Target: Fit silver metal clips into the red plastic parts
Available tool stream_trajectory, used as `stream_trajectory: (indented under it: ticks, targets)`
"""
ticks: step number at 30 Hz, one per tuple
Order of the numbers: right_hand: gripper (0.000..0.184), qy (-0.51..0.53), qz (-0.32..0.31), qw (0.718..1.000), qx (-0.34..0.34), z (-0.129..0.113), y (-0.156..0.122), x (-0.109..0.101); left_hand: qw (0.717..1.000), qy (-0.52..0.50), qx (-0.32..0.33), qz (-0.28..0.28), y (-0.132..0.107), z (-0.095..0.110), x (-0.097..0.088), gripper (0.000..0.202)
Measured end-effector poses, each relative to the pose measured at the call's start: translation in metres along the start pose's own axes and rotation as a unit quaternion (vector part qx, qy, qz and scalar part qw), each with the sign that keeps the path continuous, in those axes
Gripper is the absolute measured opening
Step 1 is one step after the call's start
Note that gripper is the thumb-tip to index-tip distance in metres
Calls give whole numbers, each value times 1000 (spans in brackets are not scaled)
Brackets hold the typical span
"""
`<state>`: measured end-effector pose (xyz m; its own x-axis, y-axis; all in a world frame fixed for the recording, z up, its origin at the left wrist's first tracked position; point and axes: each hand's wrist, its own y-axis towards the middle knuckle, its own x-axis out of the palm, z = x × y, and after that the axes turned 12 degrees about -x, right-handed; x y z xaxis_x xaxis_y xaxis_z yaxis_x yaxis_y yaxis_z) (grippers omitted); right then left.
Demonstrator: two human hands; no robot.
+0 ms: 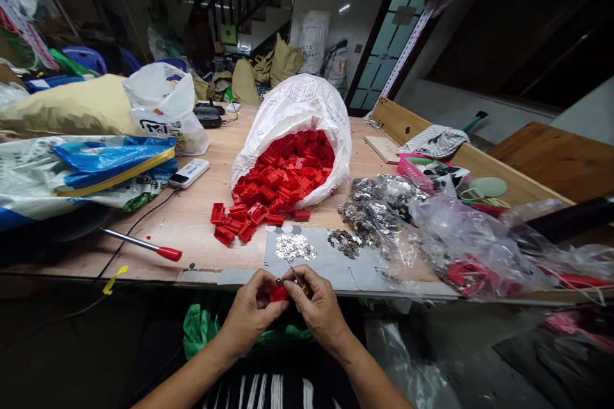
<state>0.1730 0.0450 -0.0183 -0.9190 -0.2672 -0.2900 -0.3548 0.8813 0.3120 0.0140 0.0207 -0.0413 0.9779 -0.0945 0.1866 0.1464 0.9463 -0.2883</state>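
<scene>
My left hand is closed around a small red plastic part just off the front edge of the table. In my right hand is a thin tool with a yellowish handle, perhaps a screwdriver, its slim metal end pointing up and away. The right thumb and fingertips meet the red part, where a small dark piece shows. Beyond the hands lies a pile of shiny silver metal pieces, with darker metal pieces to its right. Loose red plastic parts spill from a white woven sack.
Clear bags of metal pieces and crumpled plastic bags cover the right side. A red-tipped lever juts out at left, near a white power strip and stacked bags. Green plastic hangs below the table edge.
</scene>
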Motion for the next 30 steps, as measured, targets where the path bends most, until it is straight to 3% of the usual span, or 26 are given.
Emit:
stream_trajectory:
  ticks: [3,6,9,15,18,22,27,30]
  targets:
    - [15,-19,-8,1000,-17,-2,-2,2,983,-157,-88,-39,-9,1,5,32]
    - [15,-12,-16,1000,-10,-1,-4,1,947,-263,-165,-86,-14,5,4,21]
    - [16,2,-15,1000,-9,-1,-7,2,921,-310,-216,-99,-17,5,1,21]
    - [12,3,-16,999,-30,-2,-8,6,891,-344,-259,-140,-17,3,-2,42]
    - [12,-19,11,999,-37,-4,-8,2,899,-341,-232,-145,-16,5,-3,41]
    - [11,-70,20,996,-44,-10,-9,-8,933,-303,-159,-116,-14,9,-4,40]
    - [7,-134,-5,988,-78,-16,-14,-14,985,-169,-25,-20,-11,11,-5,39]
    - [7,-154,-13,983,-103,-14,-16,-12,995,-66,69,30,-11,7,-7,35]
